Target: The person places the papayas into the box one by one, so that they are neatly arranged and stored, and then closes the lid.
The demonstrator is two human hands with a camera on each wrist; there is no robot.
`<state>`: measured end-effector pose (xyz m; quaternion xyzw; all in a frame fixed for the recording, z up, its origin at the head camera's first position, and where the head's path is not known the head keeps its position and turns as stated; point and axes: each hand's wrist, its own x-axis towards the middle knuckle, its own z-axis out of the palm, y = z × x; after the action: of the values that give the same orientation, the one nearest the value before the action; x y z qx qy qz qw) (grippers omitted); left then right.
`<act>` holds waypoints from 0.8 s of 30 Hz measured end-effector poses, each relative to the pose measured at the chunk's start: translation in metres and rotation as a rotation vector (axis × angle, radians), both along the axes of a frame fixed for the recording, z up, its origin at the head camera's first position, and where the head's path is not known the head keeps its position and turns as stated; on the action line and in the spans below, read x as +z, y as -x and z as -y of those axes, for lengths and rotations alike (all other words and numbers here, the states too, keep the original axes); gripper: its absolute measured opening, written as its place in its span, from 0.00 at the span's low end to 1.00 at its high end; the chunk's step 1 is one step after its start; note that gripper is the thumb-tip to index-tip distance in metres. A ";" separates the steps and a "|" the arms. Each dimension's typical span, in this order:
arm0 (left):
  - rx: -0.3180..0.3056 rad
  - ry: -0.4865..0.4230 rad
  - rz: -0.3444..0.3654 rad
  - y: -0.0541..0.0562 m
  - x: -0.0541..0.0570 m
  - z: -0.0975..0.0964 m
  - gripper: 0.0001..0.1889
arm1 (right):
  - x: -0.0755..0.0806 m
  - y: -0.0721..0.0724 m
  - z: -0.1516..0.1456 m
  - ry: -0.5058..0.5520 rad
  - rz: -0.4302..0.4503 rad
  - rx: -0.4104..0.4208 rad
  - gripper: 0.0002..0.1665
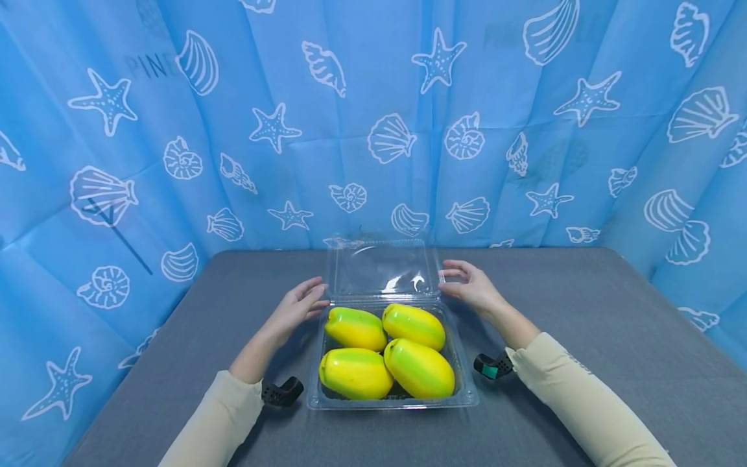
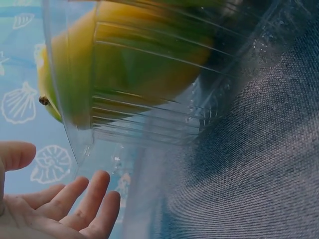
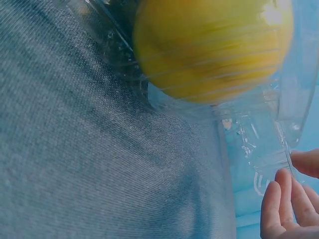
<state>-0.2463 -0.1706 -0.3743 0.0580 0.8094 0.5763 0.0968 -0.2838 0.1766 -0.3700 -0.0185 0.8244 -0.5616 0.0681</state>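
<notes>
A clear plastic clamshell box [image 1: 392,405] holds several yellow-green papayas [image 1: 419,368] in its base, and its lid [image 1: 382,272] stands raised at the back. My left hand [image 1: 296,308] is beside the lid's left edge near the hinge. In the left wrist view its thumb and fingers are spread apart, with nothing between them, below a papaya [image 2: 144,64] seen through the ribbed wall. On the other side, my right hand [image 1: 474,288] pinches the lid's right edge between thumb and fingertips [image 3: 283,175]. A papaya [image 3: 209,55] shows through the box wall there.
The box sits on a grey cloth-covered table [image 1: 583,311]. Behind it and along both sides hangs a blue curtain [image 1: 373,84] printed with shells and starfish. Black wrist mounts [image 1: 283,392] stick out from both sleeves, close to the box's sides.
</notes>
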 end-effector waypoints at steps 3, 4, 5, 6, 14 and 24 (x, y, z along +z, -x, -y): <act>0.012 -0.009 -0.002 0.000 0.002 -0.001 0.31 | 0.001 0.000 0.000 -0.007 -0.021 -0.003 0.38; 0.015 -0.011 -0.004 0.001 0.002 -0.001 0.32 | 0.002 -0.001 0.000 -0.006 -0.027 -0.004 0.38; 0.019 -0.013 -0.005 0.001 0.003 -0.001 0.32 | 0.003 -0.001 0.000 -0.009 -0.036 -0.004 0.38; 0.022 -0.015 -0.005 0.001 0.003 -0.001 0.32 | 0.003 -0.002 0.000 -0.008 -0.045 -0.001 0.38; 0.039 0.000 -0.009 0.002 0.006 -0.001 0.32 | 0.006 -0.004 -0.001 -0.022 -0.106 0.017 0.37; 0.025 -0.034 -0.009 0.002 0.014 -0.002 0.30 | 0.011 -0.007 -0.001 -0.049 -0.176 0.016 0.35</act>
<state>-0.2481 -0.1691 -0.3602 0.0522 0.8006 0.5908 0.0849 -0.2765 0.1775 -0.3585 -0.0724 0.8406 -0.5368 0.0004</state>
